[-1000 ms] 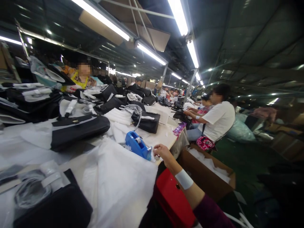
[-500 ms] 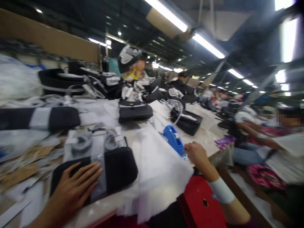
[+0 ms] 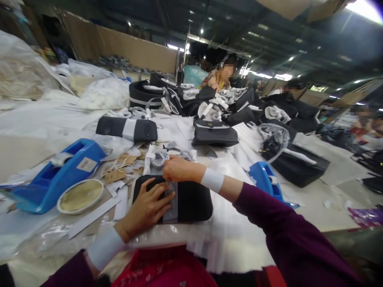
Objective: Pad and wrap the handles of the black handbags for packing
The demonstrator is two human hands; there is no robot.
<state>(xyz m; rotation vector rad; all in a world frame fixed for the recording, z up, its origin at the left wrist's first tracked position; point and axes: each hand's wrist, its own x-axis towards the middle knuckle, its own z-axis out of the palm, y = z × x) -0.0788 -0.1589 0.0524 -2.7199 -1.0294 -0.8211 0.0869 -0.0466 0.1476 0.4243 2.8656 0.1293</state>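
A black bag lies on the table in front of me, with a translucent grey band around its middle. My left hand rests flat on it, fingers spread over the fabric and onto the band. At the bag's far edge, my right hand is closed in a pinch above the band; whatever its fingertips hold is hidden. Just beyond the knuckles sit wrapped grey handle coils. White bands circle both wrists. To the right stands a blue tape dispenser.
Another blue tape dispenser and a shallow round dish stand at left, near paper tags. Further back are a banded black bag, a flap bag and piled bags. White sheets lie at right. A co-worker is behind.
My right hand has moved left from the blue tape dispenser to the bag's far edge. My left hand stays on the bag. The view has swung left.
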